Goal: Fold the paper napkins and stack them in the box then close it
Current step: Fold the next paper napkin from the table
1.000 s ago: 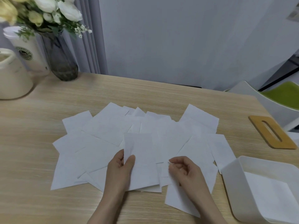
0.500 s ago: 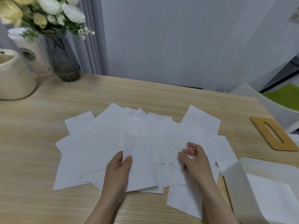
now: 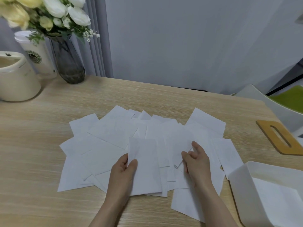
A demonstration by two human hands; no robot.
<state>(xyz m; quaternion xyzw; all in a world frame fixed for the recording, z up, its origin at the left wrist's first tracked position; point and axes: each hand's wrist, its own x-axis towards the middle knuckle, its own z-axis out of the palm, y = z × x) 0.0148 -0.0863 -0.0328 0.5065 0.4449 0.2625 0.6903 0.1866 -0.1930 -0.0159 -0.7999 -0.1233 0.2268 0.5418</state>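
Observation:
Several white paper napkins (image 3: 113, 133) lie spread and overlapping across the middle of the wooden table (image 3: 32, 145). My left hand (image 3: 123, 171) pinches the left edge of a folded napkin (image 3: 146, 166) that lies on top of the pile. My right hand (image 3: 196, 163) rests on the napkins to the right, its thumb and fingers pinching the edge of another napkin (image 3: 182, 149). The open white box (image 3: 237, 182) stands at the lower right with white paper lying inside. Its wooden lid (image 3: 282, 140), with a slot, lies on the table beyond the box.
At the far left stand a cream pot (image 3: 16, 79), a white paper cup (image 3: 37, 54) and a dark glass vase (image 3: 68, 63) of white and yellow flowers. A white chair with a green seat (image 3: 288, 99) is beyond the table's right edge.
My right hand has moved up and to the right over the pile and now pinches a napkin edge there. My left hand keeps its hold on the folded napkin.

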